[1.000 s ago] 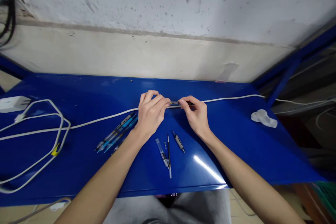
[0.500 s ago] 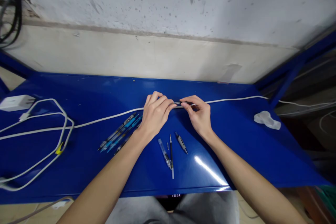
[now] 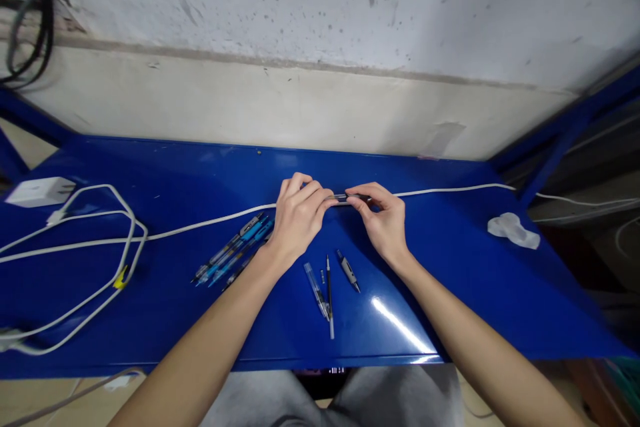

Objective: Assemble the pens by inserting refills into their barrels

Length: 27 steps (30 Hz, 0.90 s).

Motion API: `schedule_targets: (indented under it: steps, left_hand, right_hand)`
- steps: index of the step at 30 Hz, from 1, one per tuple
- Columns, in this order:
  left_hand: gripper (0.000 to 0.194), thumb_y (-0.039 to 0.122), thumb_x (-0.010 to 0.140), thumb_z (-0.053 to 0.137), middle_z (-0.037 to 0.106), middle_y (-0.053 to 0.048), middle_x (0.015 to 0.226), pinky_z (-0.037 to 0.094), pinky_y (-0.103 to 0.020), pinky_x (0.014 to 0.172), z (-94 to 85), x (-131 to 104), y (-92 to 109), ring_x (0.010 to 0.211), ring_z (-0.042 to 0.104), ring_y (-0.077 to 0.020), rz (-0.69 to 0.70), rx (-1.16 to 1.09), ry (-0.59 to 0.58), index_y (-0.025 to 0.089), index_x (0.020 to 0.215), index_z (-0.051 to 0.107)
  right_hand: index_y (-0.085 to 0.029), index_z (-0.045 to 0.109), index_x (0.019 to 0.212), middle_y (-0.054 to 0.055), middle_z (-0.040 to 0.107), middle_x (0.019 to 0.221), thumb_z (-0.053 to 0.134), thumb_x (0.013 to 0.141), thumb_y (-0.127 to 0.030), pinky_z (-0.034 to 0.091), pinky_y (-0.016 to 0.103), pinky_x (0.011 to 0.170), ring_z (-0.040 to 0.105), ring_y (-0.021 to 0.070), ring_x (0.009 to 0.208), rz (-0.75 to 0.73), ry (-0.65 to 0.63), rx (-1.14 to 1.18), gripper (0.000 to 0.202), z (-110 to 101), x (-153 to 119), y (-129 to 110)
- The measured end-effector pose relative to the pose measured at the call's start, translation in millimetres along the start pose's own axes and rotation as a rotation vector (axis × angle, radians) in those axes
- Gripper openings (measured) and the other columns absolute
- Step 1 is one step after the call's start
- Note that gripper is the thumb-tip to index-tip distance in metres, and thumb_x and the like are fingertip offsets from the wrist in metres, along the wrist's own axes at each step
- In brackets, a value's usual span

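Note:
Between my two hands a slim pen (image 3: 342, 198) lies level, its clear barrel showing in the gap. My left hand (image 3: 300, 217) pinches its left end, and my right hand (image 3: 383, 217) pinches the right end, where a dark part shows at the fingertips. Nearer to me on the blue surface lie a clear pen barrel (image 3: 316, 288), a dark ink refill (image 3: 329, 293), a small spring-like piece (image 3: 323, 276) and a grey pen part with a pointed tip (image 3: 349, 271). Several assembled pens (image 3: 233, 247), some blue, lie beside my left wrist, partly hidden by it.
A white cable (image 3: 210, 221) runs across the blue shelf (image 3: 200, 340) behind my hands. At the left are its loops and a white power adapter (image 3: 41, 191). A crumpled white piece (image 3: 513, 230) lies at the right. The wall (image 3: 300, 103) closes off the back.
The view has shifted slightly, so everything sits a little further right. Both hands keep their pinch on the pen, with hardly any movement between them.

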<state>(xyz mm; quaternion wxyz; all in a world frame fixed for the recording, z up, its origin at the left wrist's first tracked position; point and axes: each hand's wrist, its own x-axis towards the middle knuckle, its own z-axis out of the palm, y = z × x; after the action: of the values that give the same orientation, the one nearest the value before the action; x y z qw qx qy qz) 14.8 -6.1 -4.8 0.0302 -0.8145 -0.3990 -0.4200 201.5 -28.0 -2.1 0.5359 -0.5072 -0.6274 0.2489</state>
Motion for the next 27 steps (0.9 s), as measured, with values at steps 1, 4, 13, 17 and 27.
schedule_targets:
  steps: [1,4,13,17,27]
  left_hand:
    - [0.018,0.032,0.1,0.062,0.076,-0.006,0.085,0.04,-0.041,0.082,-0.9,0.1,0.4,0.098,0.058,-0.0255,0.002,0.0,0.01,0.021,0.094,0.075]
    - [0.016,0.03,0.099,0.064,0.076,-0.005,0.085,0.04,-0.041,0.082,-4.2,0.1,2.2,0.098,0.057,-0.0249,0.006,-0.025,0.03,0.02,0.092,0.075]
    - [0.007,0.024,0.096,0.069,0.077,-0.003,0.085,0.041,-0.04,0.084,-8.1,0.6,4.0,0.095,0.057,-0.0233,0.029,-0.059,0.044,0.02,0.092,0.072]
    - [0.004,0.022,0.095,0.07,0.077,-0.002,0.086,0.042,-0.039,0.083,-6.8,1.4,4.7,0.092,0.057,-0.0224,0.05,-0.063,0.046,0.02,0.092,0.071]
    - [0.005,0.023,0.094,0.071,0.076,-0.003,0.086,0.041,-0.038,0.083,-2.9,0.6,1.2,0.093,0.058,-0.022,0.092,-0.055,0.056,0.018,0.093,0.071]
  right_hand:
    - [-0.025,0.08,0.094,0.004,0.078,0.094,0.076,0.09,-0.032,0.051,0.033,0.069,0.068,0.0194,0.081,0.004,0.0,0.002,0.01,-0.1,-0.3,0.0]
    - [-0.025,0.08,0.094,0.004,0.078,0.092,0.076,0.089,-0.033,0.051,0.035,0.072,0.067,0.0203,0.08,-0.006,-0.005,0.0,0.01,-1.0,-1.4,-0.6]
    - [-0.023,0.073,0.097,0.004,0.074,0.081,0.054,0.105,-0.034,0.04,0.039,0.076,0.06,0.0205,0.075,-0.232,-0.149,-0.292,0.023,-8.2,-1.4,1.5]
    - [-0.021,0.068,0.09,0.005,0.07,0.08,0.047,0.107,-0.031,0.037,0.037,0.074,0.055,0.0189,0.072,-0.24,-0.162,-0.341,0.029,-8.2,-1.0,0.8]
    - [-0.022,0.051,0.075,0.0,0.048,0.069,0.042,0.109,-0.032,0.034,0.031,0.067,0.044,0.0168,0.065,-0.175,-0.202,-0.336,0.037,-6.3,1.3,1.7]
